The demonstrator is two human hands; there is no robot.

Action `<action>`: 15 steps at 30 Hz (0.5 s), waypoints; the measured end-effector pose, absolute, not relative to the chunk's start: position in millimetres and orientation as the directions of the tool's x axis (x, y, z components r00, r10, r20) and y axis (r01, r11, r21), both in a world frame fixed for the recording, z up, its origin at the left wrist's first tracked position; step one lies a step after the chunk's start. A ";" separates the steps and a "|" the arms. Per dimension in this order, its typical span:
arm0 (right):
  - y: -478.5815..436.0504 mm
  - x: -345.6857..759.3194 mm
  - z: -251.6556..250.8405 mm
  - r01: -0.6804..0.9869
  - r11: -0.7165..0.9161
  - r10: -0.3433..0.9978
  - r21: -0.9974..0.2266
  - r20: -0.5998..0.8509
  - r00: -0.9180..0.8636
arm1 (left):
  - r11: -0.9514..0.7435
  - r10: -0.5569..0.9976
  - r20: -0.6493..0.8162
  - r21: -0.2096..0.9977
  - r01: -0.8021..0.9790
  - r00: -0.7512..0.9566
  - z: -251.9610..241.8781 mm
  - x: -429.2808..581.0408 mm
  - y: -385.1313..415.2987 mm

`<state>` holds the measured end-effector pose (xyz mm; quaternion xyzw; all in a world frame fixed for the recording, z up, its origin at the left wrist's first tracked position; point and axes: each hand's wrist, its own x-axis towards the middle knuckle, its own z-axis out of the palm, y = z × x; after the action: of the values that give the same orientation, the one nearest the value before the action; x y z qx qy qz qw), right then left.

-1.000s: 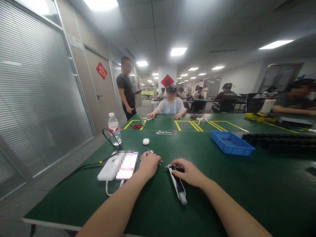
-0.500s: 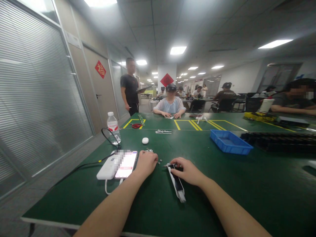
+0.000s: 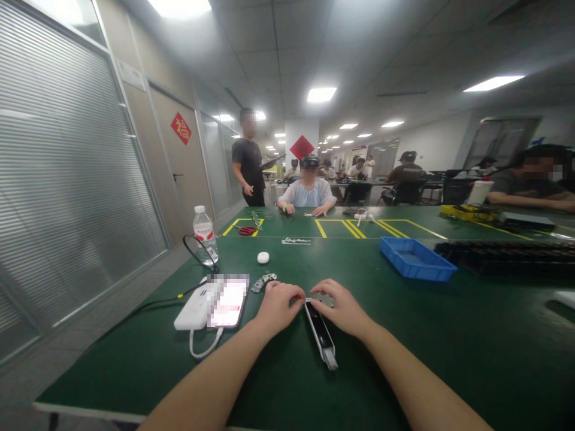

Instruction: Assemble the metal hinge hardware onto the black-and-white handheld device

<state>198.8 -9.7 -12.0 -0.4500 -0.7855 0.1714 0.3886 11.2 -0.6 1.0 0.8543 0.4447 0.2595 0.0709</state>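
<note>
A long white device with a glossy black face (image 3: 320, 328) lies on the green table, its pale end toward me. My left hand (image 3: 281, 306) is closed in a pinch at the device's far end; anything between the fingertips is too small to make out. My right hand (image 3: 342, 310) curls round that same far end from the right, thumb and fingers on it. A small metallic piece shows partly under the right hand. Just beyond my left hand lies a grey curved part with holes (image 3: 264, 281).
At left are a white power bank (image 3: 193, 311), a lit phone (image 3: 231, 302), cables and a water bottle (image 3: 205, 236). A white earbud-type case (image 3: 263, 257) stands ahead. A blue tray (image 3: 417, 260) sits to the right. Across the table sits a person (image 3: 308, 191).
My left hand has moved right, from the small loose pieces to the device's far end, uncovering the grey curved part. My right hand stays at the device. The standing person has shifted right.
</note>
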 end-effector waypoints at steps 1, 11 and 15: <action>-9.4 198.6 -11.8 0.565 0.549 0.830 -0.616 0.478 -0.286 | -0.604 0.790 0.387 0.357 0.713 0.475 0.5 12.4 -1.8; -12.5 195.4 -10.2 0.495 0.600 0.795 -0.629 0.538 -0.280 | -0.669 0.732 0.458 0.346 0.658 0.504 0.2 17.4 -8.8; -12.6 195.0 -9.8 0.513 0.573 0.814 -0.640 0.516 -0.265 | -0.661 0.741 0.469 0.382 0.646 0.480 1.5 17.8 -9.7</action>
<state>195.0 -12.6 -9.8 -0.4276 -0.7758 0.1757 0.4294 17.8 -9.7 1.5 0.8569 0.4048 0.3098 0.0765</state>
